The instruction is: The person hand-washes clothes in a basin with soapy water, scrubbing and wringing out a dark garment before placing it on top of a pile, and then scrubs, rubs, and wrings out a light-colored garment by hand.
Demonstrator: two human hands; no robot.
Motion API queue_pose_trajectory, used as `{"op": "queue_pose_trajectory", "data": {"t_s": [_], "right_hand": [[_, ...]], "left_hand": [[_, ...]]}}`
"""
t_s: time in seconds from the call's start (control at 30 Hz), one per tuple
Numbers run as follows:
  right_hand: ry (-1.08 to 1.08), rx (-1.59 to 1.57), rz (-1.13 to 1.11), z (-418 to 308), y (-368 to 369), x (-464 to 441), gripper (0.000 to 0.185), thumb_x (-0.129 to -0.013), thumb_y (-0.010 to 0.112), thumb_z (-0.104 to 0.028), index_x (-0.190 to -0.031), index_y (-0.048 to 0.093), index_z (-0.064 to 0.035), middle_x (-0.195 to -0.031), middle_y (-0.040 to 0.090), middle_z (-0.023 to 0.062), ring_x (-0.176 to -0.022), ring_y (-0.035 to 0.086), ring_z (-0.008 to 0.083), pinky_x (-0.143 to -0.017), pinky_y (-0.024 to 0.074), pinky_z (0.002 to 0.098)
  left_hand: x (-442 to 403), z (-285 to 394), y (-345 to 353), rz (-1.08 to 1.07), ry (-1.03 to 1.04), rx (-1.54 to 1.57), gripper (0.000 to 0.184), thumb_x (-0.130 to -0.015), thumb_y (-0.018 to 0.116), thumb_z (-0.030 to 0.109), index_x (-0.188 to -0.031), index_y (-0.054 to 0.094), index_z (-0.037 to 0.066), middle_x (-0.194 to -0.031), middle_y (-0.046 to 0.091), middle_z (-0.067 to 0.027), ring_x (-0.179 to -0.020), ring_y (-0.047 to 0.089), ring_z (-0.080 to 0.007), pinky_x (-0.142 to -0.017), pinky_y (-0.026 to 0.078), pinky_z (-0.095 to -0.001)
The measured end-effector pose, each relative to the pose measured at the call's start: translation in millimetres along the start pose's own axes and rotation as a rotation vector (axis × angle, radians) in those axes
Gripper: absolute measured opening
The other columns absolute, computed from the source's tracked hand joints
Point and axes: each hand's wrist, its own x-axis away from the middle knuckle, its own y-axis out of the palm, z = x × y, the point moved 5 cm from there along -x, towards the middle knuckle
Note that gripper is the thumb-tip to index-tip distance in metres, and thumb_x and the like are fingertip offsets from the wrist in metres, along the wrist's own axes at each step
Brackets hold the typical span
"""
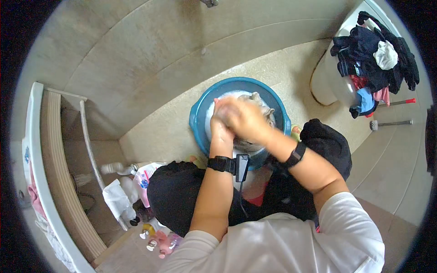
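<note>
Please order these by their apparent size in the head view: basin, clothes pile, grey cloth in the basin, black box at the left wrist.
1. Basin and clothes pile, too alike to rank
2. Grey cloth, partly hidden
3. Black box

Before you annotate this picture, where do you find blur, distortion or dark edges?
Head view: the right hand is smeared, apparently by motion, hiding finger detail; head view: the basin has a crisper rim; head view: seams on the wall bow into curves, suggesting a wide-angle lens; head view: the corners fall to black.
</note>
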Motion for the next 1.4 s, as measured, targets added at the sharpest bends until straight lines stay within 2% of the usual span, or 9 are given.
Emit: {"op": "queue_pose_trajectory", "data": {"t_s": [0.13, 0.2, 0.4, 0.5, 0.67, 0.7, 0.8, 1.07, 1.4], "right_hand": [[0.040, 0.065, -0.018, 26, 24, 11, 0.031, -0.080, 0.059, -0.031, -0.067, 0.058, -0.0035, -0.066, 0.057, 0.0168, -0.063, 0.059, 0.0309, -0.064, 0.0458, 0.0394], [0.501, -0.091, 0.025, 86, -2, -12, 0.032, -0.084, 0.056, -0.027, -0.064, 0.056, -0.0017, -0.062, 0.055, 0.0196, -0.059, 0.055, 0.0286, -0.060, 0.0431, 0.0389], [-0.018, 0.082, -0.074, 1, 22, 14, 0.038, -0.086, 0.049, -0.029, -0.062, 0.056, -0.0013, -0.068, 0.058, 0.0217, -0.064, 0.058, 0.0394, -0.062, 0.0456, 0.0461], [0.384, -0.029, -0.088, 67, 13, 0, 0.041, -0.088, 0.047, -0.033, -0.064, 0.058, -0.0012, -0.068, 0.058, 0.0228, -0.065, 0.057, 0.0407, -0.062, 0.0451, 0.0457], [0.191, -0.043, -0.028, 39, 13, 5, 0.039, -0.087, 0.047, -0.031, -0.066, 0.060, -0.0004, -0.067, 0.058, 0.0247, -0.067, 0.057, 0.0411, -0.064, 0.0447, 0.0450], [0.195, -0.039, -0.037, 42, 20, 11, 0.039, -0.087, 0.047, -0.031, -0.066, 0.060, -0.0004, -0.067, 0.058, 0.0247, -0.067, 0.057, 0.0411, -0.064, 0.0447, 0.0450], [-0.010, -0.085, 0.027, 38, 25, 18, 0.033, -0.088, 0.052, -0.025, -0.066, 0.057, 0.0002, -0.059, 0.053, 0.0151, -0.057, 0.046, 0.0184, -0.060, 0.0432, 0.0340], [0.818, -0.914, -0.217, 85, 16, 13, 0.037, -0.088, 0.054, -0.035, -0.104, 0.054, -0.0016, -0.097, 0.058, 0.0041, -0.077, 0.053, 0.0151, -0.073, 0.0450, 0.0256], [-0.364, 0.148, 0.034, -27, 19, 21, 0.038, -0.088, 0.052, -0.026, -0.056, 0.052, -0.0058, -0.054, 0.054, 0.0132, -0.046, 0.050, 0.0258, -0.048, 0.0429, 0.0332]], "left_hand": [[19, -30, 44, -0.362, -0.051, 0.073, 0.028, -0.091, 0.045, 0.038, -0.098, 0.056, 0.013, -0.090, 0.060, -0.0050, -0.078, 0.058, -0.0187, -0.071, 0.048, -0.0357], [38, -47, 70, 0.538, 0.080, -0.325, 0.029, -0.091, 0.044, 0.033, -0.098, 0.058, 0.009, -0.088, 0.061, -0.0054, -0.078, 0.059, -0.0205, -0.072, 0.049, -0.0329], [16, -32, 27, -0.455, -0.061, 0.079, 0.033, -0.092, 0.040, 0.041, -0.084, 0.052, 0.011, -0.083, 0.056, -0.0051, -0.078, 0.057, -0.0152, -0.070, 0.049, -0.0366], [39, -45, 62, 0.438, -0.003, -0.288, 0.039, -0.090, 0.047, 0.033, -0.113, 0.050, 0.002, -0.101, 0.058, -0.0096, -0.090, 0.059, -0.0210, -0.077, 0.049, -0.0354], [36, -33, 49, 0.326, 0.102, -0.239, 0.031, -0.090, 0.042, 0.030, -0.100, 0.057, 0.004, -0.090, 0.061, -0.0089, -0.080, 0.060, -0.0225, -0.071, 0.049, -0.0389], [23, -22, 38, -0.460, -0.072, 0.010, 0.033, -0.092, 0.039, 0.032, -0.097, 0.057, 0.005, -0.086, 0.060, -0.0085, -0.076, 0.059, -0.0216, -0.070, 0.049, -0.0389], [31, -37, 33, 0.004, 0.033, 0.030, 0.034, -0.092, 0.039, 0.033, -0.097, 0.056, 0.005, -0.084, 0.060, -0.0077, -0.074, 0.059, -0.0219, -0.068, 0.049, -0.0375], [31, -12, 83, 0.203, 0.131, -0.430, 0.023, -0.087, 0.058, 0.021, -0.097, 0.057, 0.001, -0.089, 0.059, -0.0058, -0.078, 0.059, -0.0142, -0.073, 0.048, -0.0290], [11, -20, 3, 0.228, 0.094, -0.161, 0.039, -0.096, 0.032, 0.042, -0.078, 0.050, 0.013, -0.073, 0.051, 0.0001, -0.066, 0.051, -0.0128, -0.062, 0.046, -0.0290]]}}
